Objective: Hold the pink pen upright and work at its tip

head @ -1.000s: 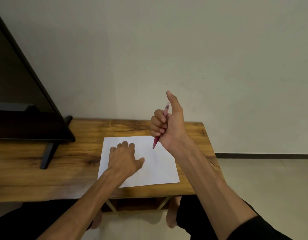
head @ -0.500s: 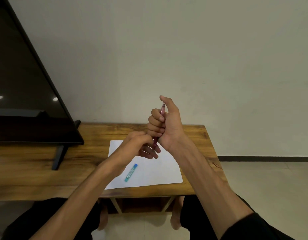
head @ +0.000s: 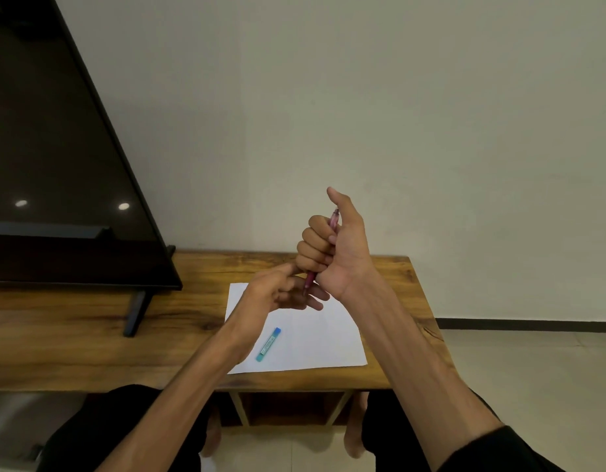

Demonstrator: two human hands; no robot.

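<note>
A pink mechanical pencil (head: 329,240) is clasped in the curled fingers of the right hand (head: 332,247), thumb raised, its long axis near upright above the white paper sheet (head: 315,338). Its lower tip is met from the left by the left hand (head: 277,294); a pinch cannot be confirmed. A blue lead case (head: 268,344) lies nearer.

Open air above the white sheet (head: 312,338) and right part of the wooden table (head: 393,277), wall well behind. Blocked on the left by the dark TV screen (head: 56,165) and its stand leg (head: 134,313) on the tabletop. Small blue tube (head: 268,344) lying on the sheet, just beside the left forearm (head: 206,362).
</note>
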